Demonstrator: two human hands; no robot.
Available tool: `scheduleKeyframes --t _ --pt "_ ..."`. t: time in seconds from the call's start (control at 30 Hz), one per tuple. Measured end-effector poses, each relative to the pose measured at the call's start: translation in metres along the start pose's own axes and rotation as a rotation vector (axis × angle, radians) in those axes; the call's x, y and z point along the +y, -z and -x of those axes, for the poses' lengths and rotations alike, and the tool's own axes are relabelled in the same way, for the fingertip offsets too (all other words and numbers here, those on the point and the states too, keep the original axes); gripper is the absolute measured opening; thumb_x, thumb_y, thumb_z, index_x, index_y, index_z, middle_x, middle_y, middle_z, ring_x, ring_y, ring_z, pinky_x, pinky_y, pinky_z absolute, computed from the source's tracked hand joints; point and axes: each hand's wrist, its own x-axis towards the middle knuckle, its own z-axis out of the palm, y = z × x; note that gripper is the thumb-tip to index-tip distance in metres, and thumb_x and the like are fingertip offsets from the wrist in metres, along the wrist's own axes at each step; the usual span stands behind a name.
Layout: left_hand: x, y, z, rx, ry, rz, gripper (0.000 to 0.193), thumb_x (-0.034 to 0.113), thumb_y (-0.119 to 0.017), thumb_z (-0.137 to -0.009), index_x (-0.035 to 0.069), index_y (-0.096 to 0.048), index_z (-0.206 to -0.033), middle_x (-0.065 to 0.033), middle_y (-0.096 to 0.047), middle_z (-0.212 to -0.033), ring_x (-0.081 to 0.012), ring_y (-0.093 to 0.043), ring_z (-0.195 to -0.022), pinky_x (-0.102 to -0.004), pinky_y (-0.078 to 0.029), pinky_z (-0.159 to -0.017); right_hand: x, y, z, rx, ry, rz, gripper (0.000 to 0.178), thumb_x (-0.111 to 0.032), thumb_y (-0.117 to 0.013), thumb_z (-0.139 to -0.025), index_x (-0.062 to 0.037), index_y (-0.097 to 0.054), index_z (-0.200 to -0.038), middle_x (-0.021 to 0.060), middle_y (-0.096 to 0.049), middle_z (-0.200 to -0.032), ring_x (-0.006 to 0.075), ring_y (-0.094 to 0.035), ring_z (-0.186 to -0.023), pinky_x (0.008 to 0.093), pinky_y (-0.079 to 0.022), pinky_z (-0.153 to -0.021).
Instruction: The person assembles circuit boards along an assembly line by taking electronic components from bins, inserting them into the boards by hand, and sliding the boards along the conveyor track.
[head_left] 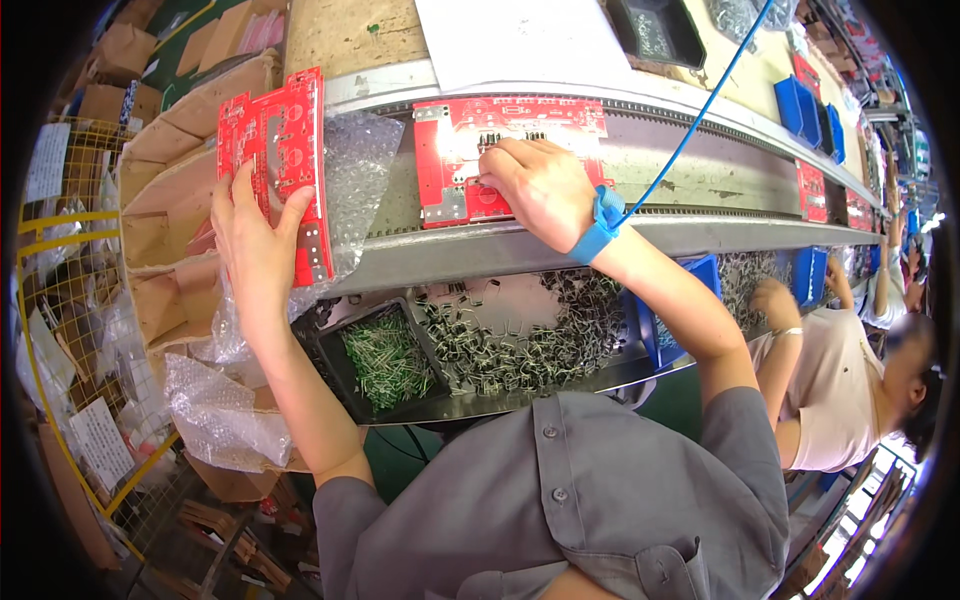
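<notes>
My left hand (255, 230) holds a red circuit board (290, 130), its thumb on the board's face and its fingers at the left edge. That board rests over clear bubble wrap (360, 160) at the left end of the conveyor rail. A second red circuit board (440, 160) lies flat between the rails. Over it, my right hand (540, 190) has its fingers pinched together beside a row of small black components (490, 140). Whatever sits between those fingertips is hidden. A blue wrist strap (600, 225) with a blue cord circles my right wrist.
Below the rail, a black tray (390, 355) holds green-bodied leaded parts, beside a heap of loose black leaded components (500, 350). A blue bin (690, 300) stands to the right. Cardboard cartons (170, 220) line the left. A co-worker's hand (775, 300) reaches in at right.
</notes>
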Motion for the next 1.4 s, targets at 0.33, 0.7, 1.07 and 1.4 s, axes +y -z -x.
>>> scheduleKeyframes --t 0.33,0.7,1.07,1.4 --pt "0.011 -0.005 0.001 -0.051 0.136 -0.223 0.091 0.056 -0.075 -0.066 0.012 -0.039 -0.138 -0.0230 -0.030 -0.143 -0.0467 -0.031 -0.129 -0.0664 -0.025 -0.100 -0.009 -0.003 -0.004 -0.037 0.080 0.193 0.011 -0.012 -0.059 -0.072 -0.0071 -0.056 -0.082 0.0068 -0.056 -0.082 0.0225 -0.057 -0.078 0.0338 -0.046 -0.068" --pt "0.019 0.004 0.002 0.064 0.170 -0.075 0.085 0.042 -0.079 -0.064 0.015 -0.042 -0.135 -0.0215 -0.028 -0.140 -0.0411 -0.030 -0.130 -0.0627 -0.024 -0.102 -0.041 -0.009 -0.021 -0.066 0.111 0.205 0.031 -0.015 -0.057 -0.074 -0.0153 -0.066 -0.104 0.0049 -0.051 -0.085 0.0216 -0.050 -0.085 0.0339 -0.040 -0.075" --pt "0.067 0.021 0.012 -0.136 -0.477 0.186 0.089 0.029 -0.085 -0.048 0.016 -0.049 -0.128 -0.0158 -0.035 -0.132 -0.0393 -0.029 -0.127 -0.0576 -0.022 -0.105 0.025 0.072 0.064 -0.235 -0.359 0.220 0.029 -0.003 -0.060 -0.072 -0.0121 -0.071 -0.097 0.0125 -0.056 -0.073 0.0289 -0.056 -0.073 0.0402 -0.045 -0.068" --pt "0.121 -0.006 0.012 -0.529 -0.866 0.255 0.089 0.025 -0.087 -0.048 0.018 -0.050 -0.129 -0.0176 -0.034 -0.136 -0.0490 -0.025 -0.130 -0.0672 -0.017 -0.106 0.079 0.085 0.085 -0.229 -0.639 -0.752 0.041 -0.019 -0.054 -0.094 0.0061 -0.049 -0.127 0.0137 -0.063 -0.114 0.0173 -0.060 -0.099 0.0294 -0.048 -0.087"
